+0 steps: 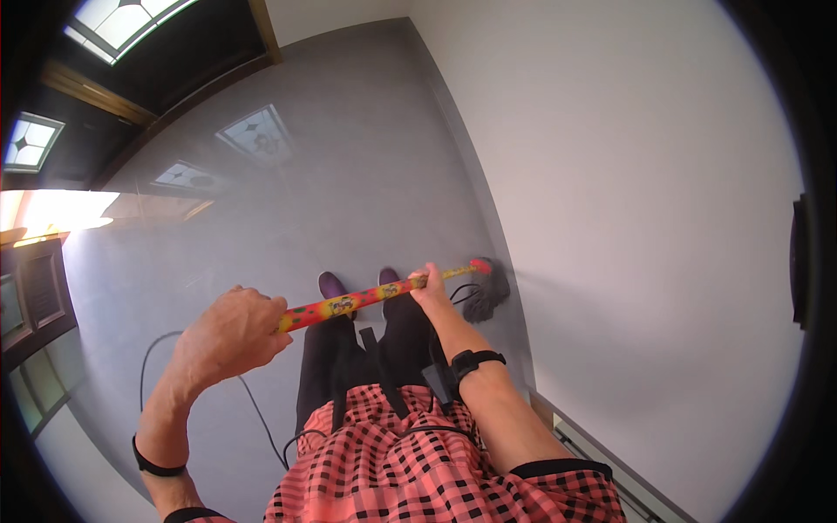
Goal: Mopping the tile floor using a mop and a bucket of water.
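Note:
A mop handle [356, 303] in red and yellow with a printed pattern slants across in front of my body. Its upper end is in my left hand [235, 330], whose fingers wrap around it. Farther down the pole, my right hand [428, 286] grips it too. At the lower end, past a red connector, a dark grey mop head [487, 291] rests on the floor against the skirting at the foot of the wall, to the right of my shoes.
A pale wall [628, 196] rises at my right. The glossy grey floor [340, 157] stretches ahead. Dark doors [196, 59] with glass panes stand at the upper left, and a brown panelled door [39, 294] at the left. A thin black cable [258, 408] hangs beside me.

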Tool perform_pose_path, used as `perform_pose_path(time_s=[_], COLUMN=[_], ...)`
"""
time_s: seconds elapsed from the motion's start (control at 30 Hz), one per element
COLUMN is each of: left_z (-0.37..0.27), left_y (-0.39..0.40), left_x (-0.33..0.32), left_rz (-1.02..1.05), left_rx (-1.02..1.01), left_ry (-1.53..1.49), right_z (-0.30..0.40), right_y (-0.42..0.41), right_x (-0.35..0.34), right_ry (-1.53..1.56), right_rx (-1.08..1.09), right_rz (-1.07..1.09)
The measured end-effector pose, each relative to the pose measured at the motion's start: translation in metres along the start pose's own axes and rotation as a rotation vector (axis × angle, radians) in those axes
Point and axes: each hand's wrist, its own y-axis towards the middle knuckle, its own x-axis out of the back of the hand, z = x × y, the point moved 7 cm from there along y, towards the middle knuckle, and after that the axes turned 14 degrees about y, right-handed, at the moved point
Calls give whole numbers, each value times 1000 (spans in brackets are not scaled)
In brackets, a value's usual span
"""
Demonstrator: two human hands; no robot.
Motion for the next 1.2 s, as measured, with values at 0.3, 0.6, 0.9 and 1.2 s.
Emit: perform_pose_path(time_s=[0.3, 0.6, 0.9, 1.2], left_z=[54, -13, -60, -82], left_y=[-21, -121, 45, 186], left_x=[-53, -199, -127, -114], left_rz=[146, 114, 12, 101], left_rx=[271, 456, 325, 344], left_ry=[-350, -848, -1007, -1384], right_z=[0, 17, 76, 106], right_y=[-1, -48, 1, 73], right_x=[11, -4, -213, -247], right_ry=[6, -317, -722, -408], right_rx=[-62, 65, 298, 130], right_rz=[110, 122, 296, 413])
